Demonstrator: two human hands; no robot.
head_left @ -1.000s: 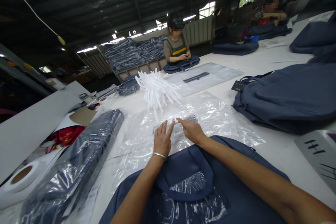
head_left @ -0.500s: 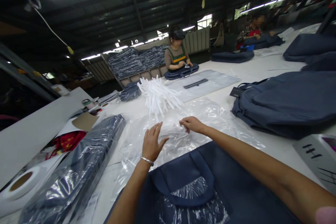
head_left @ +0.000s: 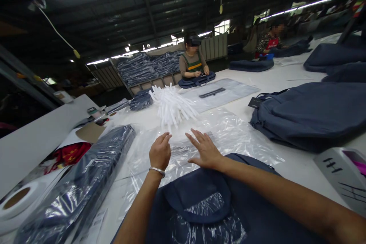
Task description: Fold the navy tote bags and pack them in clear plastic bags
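A dark blue bag with a loop handle lies in front of me, a clear plastic piece showing inside the loop. Past it, a clear plastic bag is spread flat on the table. Over the plastic's near-left part is my left hand, wearing a bracelet, its fingers closed in a pinch. What they hold, if anything, is too small to make out. My right hand is open, fingers spread, above the plastic and the far edge of the blue bag.
White strips are heaped beyond the plastic. A plastic-wrapped blue bag and a white roll lie at left. On the right are another blue bag and a grey box. Across the table, a co-worker handles a bag.
My right hand has gone from a pinch to spread fingers and moved slightly left and nearer. My left hand's fingers have closed from a wider spread, and it has shifted slightly left.
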